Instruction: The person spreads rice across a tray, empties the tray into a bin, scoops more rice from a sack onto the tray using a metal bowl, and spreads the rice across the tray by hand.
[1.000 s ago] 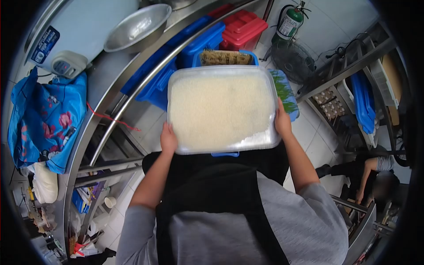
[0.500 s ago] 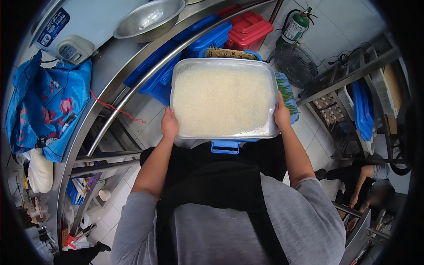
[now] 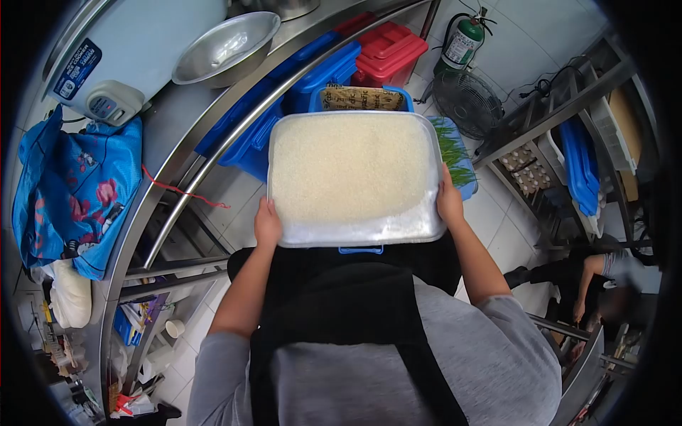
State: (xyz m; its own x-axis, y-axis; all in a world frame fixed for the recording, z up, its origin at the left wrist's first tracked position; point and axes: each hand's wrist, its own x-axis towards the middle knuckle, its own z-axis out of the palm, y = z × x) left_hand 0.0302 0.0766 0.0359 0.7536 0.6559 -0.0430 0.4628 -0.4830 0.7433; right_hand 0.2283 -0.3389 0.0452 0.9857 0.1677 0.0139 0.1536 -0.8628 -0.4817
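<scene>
A rectangular metal tray [image 3: 383,233] full of white rice grains [image 3: 355,167] is held in front of my body. My left hand [image 3: 268,223] grips its left side near the close corner, and my right hand [image 3: 450,201] grips the right side. The rice lies toward the far part of the tray, leaving a strip of bare metal along the near edge. Beneath the tray is a blue bin, mostly hidden; its blue handle [image 3: 361,250] peeks out at the near side. Printed brown paper [image 3: 355,98] shows at its far end.
Left stands a steel counter [image 3: 160,124] with a metal bowl [image 3: 227,50], a rice cooker [image 3: 142,42] and a blue bag [image 3: 78,188]. Lidded blue bins [image 3: 330,67] and a red bin [image 3: 387,53] sit beyond. Green leaves [image 3: 455,153], a fan [image 3: 469,103] and a crouching person [image 3: 586,277] are rightward.
The tray has shifted slightly toward my body. Its rice has slid to the far side, baring more metal along the near edge, and more of the bin's far end shows.
</scene>
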